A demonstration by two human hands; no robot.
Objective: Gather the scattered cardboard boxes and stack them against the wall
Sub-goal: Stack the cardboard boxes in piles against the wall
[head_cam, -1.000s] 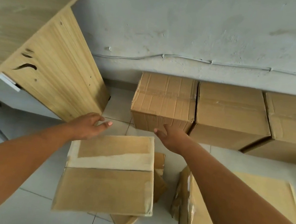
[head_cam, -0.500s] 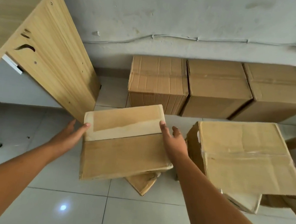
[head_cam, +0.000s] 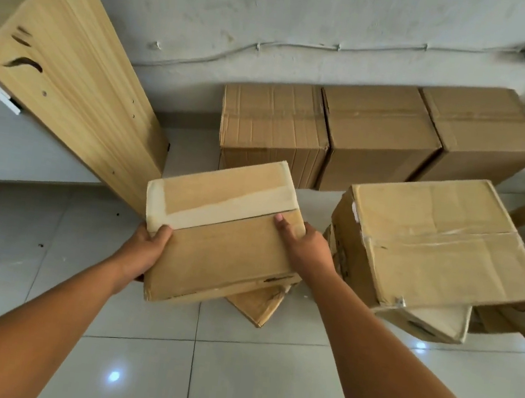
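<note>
Both hands are on the taped box [head_cam: 220,230], which sits tilted on top of a smaller box [head_cam: 257,301] on the tiled floor [head_cam: 231,378]. The left hand [head_cam: 144,250] grips the box's left edge, thumb curled over the top by the pale tape strip and the other fingers out of sight beneath. The right hand [head_cam: 304,248] lies flat and open on the top face near the right edge — fingers stretched forward, not wrapped around anything. Just to the right stands a larger box [head_cam: 442,242], resting on other cardboard. Against the wall [head_cam: 311,21] three boxes form a row, touching side by side: the ribbed box [head_cam: 271,123] on the left, the middle box [head_cam: 377,127], and the right box [head_cam: 484,128]. A wooden desk [head_cam: 71,66] stands at the left — its side panel just beside the taped box.
</note>
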